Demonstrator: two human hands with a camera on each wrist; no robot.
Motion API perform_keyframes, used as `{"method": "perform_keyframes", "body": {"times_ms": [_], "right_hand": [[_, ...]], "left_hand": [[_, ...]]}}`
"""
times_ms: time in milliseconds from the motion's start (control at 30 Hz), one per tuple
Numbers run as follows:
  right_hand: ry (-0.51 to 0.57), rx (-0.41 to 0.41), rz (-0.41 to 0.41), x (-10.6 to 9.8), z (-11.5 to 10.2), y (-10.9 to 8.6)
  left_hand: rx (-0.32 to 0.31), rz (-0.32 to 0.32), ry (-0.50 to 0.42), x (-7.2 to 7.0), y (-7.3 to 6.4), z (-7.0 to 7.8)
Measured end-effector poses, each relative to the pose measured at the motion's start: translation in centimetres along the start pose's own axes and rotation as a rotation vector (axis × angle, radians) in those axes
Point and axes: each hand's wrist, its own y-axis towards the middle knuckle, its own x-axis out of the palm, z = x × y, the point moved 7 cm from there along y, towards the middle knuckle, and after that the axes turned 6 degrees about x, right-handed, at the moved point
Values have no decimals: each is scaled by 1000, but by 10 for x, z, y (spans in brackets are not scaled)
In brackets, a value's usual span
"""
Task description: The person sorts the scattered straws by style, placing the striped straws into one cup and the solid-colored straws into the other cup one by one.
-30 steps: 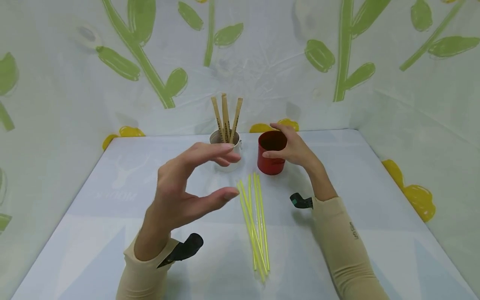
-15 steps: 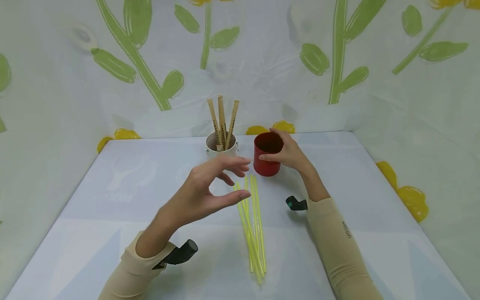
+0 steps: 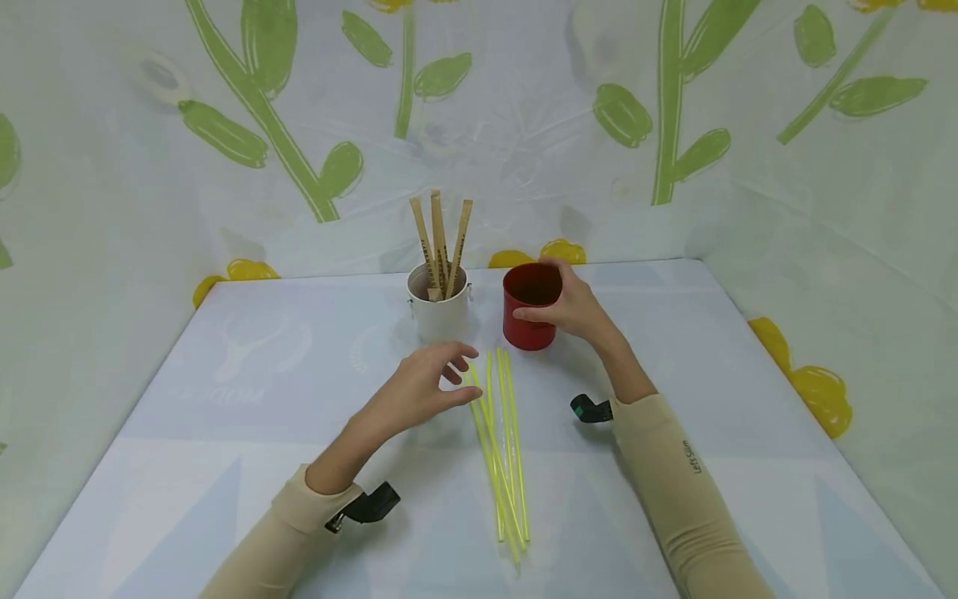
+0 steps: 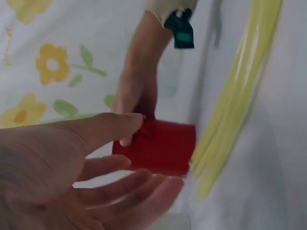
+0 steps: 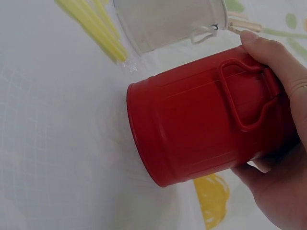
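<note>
My right hand grips a small red metal bucket near its rim, thumb on one side and fingers on the other. The bucket stands upright toward the back of the table, its wire handle folded down against the side. My left hand is held over the table with thumb and fingers apart and nothing between them. Its fingertips are close to the upper ends of several thin yellow straws, which lie in a loose bundle pointing away from me. Clear film shows at the straws' ends in the right wrist view.
A white metal bucket stands left of the red one, holding several tan, printed, paper-wrapped sticks. Behind the table's far edge rises a white cloth wall with green leaves and yellow flowers; more cloth hangs at both sides.
My left hand has moved forward and down toward the straws, its thumb and fingers drawing closer together, uncovering the white bucket. The right hand stays on the red bucket.
</note>
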Motion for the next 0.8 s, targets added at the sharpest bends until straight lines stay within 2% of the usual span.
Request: {"method": "perform_keyframes", "body": {"times_ms": [200,300,367,600,800], "right_hand": [[2,12,0,0,0,0],[3,10,-4,0,-1,1],[3,7,-6,0,-1,1],[3,18,-7,-1,-2,0],[11,21,-17,-1,-3,1]], "left_hand": [[-234,-128,55,16,8,-31],[-305,-157,73,23,10,-40],[-323,-157,77,28,10,-43],[-286,-139,116,38,17,-44],[-337,-155,95,43,21,-46]]}}
